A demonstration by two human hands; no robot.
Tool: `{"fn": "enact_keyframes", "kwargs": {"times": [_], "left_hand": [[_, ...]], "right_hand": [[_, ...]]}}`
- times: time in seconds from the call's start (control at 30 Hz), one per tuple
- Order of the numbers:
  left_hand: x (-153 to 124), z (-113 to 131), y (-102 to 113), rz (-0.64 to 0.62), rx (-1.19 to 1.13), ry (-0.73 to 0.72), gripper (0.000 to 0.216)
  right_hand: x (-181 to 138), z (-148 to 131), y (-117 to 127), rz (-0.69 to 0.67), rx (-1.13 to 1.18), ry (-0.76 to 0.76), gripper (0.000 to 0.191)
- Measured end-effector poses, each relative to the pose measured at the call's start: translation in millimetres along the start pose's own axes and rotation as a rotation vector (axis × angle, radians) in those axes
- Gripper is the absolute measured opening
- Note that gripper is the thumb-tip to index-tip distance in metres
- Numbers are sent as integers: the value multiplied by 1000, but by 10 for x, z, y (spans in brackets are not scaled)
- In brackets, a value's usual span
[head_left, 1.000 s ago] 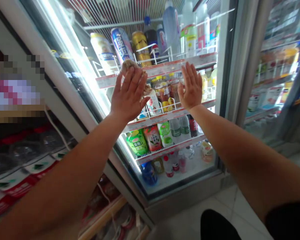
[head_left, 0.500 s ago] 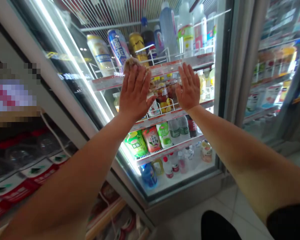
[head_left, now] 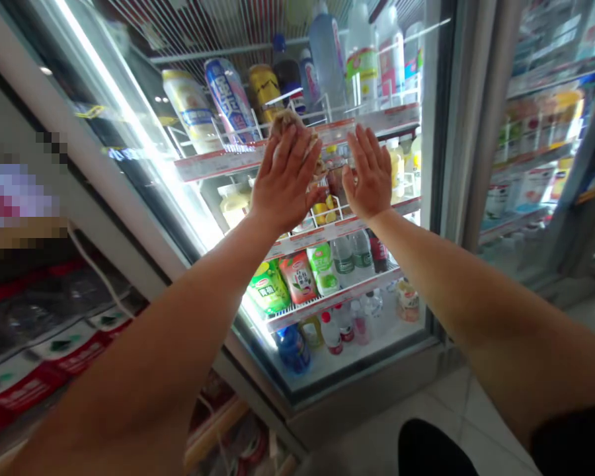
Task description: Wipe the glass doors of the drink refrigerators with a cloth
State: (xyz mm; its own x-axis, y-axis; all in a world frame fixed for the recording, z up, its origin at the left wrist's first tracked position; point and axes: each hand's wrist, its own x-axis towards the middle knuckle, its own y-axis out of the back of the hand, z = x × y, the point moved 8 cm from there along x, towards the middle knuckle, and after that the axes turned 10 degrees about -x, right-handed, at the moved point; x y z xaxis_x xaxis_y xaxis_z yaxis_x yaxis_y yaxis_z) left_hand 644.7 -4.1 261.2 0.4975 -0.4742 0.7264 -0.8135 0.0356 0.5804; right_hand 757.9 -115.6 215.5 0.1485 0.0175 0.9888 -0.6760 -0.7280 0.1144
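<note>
My left hand (head_left: 283, 188) lies flat against the glass door (head_left: 437, 185) of a lit drinks fridge, fingers pointing up. Under its fingers is a crumpled brownish cloth (head_left: 286, 120), pressed to the glass, with its edges showing past the fingertips and to the right. Close by on the right, my right hand (head_left: 371, 177) rests on the same glass, palm forward and fingers stretched, holding nothing. Behind the glass, both hands cover parts of the shelves with bottles and cans.
Inside the fridge, wire-fronted shelves carry tall cans (head_left: 231, 99), large bottles (head_left: 327, 56) and green drink bottles (head_left: 268, 287). Another glass-fronted fridge (head_left: 535, 172) stands at right. Red-and-white packs (head_left: 54, 357) sit on a shelf at left. Pale floor tiles (head_left: 446, 410) lie below.
My left hand has slid right across the glass with the cloth, nearer to my right hand. The right hand stays nearly in place; the view has shifted slightly.
</note>
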Motion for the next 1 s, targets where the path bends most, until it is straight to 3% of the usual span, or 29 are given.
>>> {"fn": "enact_keyframes", "kwargs": {"times": [0.13,0.4,0.57,0.67,0.87,1.0], "left_hand": [[67,16,-11,-50,24,1,69],[263,8,-143,-13,81,113,78],[337,77,-165,21,6,46,72],[341,170,-231,-12,6,-23,79],[224,357,-281,-74,-39,-159,84],[-81,235,-12,-61,65,-160,70]], "right_hand": [[2,3,1,-6,15,7,59],[-36,-11,10,-18,43,67,64],[-165,-224,-45,-118,57,383,75],[-213,-250,-70,-117,74,443,82],[-202,-161,-68,-31,73,372,60],[-197,-156,-25,-22,58,356,51]]}}
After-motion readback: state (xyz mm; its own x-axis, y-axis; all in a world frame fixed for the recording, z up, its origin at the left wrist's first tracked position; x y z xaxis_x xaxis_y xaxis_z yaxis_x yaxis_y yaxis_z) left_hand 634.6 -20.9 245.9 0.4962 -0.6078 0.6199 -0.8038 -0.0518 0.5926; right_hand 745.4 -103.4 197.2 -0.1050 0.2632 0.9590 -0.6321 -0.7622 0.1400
